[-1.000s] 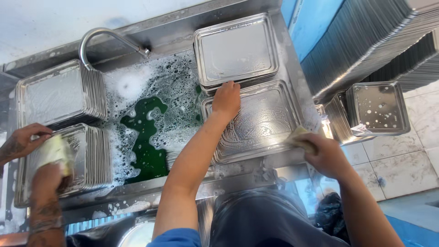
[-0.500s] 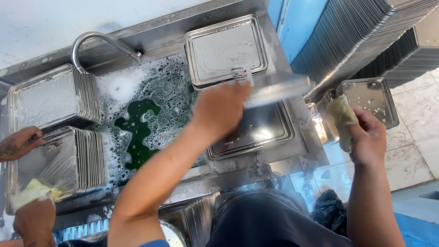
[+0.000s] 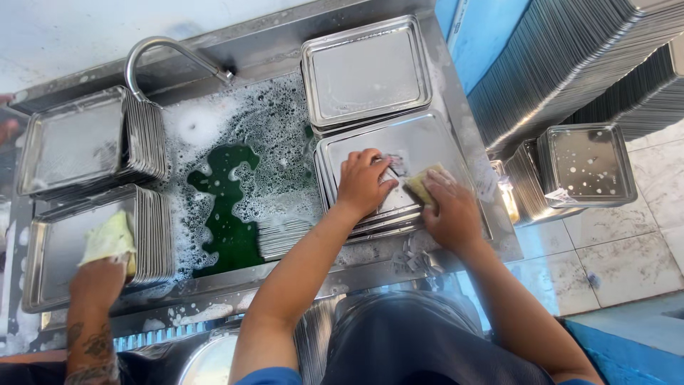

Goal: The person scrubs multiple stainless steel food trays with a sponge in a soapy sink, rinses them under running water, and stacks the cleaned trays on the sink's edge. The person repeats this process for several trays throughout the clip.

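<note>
My left hand [image 3: 362,182] presses flat on the top steel tray [image 3: 420,142] of a stack at the right side of the sink. My right hand [image 3: 450,209] holds a yellow sponge [image 3: 422,184] against that tray, just right of the left hand. A second stack of steel trays [image 3: 365,71] lies behind it, upside down. The sink [image 3: 235,178] holds green soapy water with foam.
A co-worker's hand [image 3: 96,281] rubs a yellow cloth [image 3: 108,239] on a tray stack [image 3: 50,249] at the sink's left; another stack [image 3: 78,142] sits behind it. A curved tap [image 3: 160,50] arches over the sink. Tall rows of trays [image 3: 570,57] and a small stack [image 3: 588,164] stand at right.
My left hand has set the lifted tray down and now rests on the stack. My right hand came in from the right and put the sponge on the tray.
</note>
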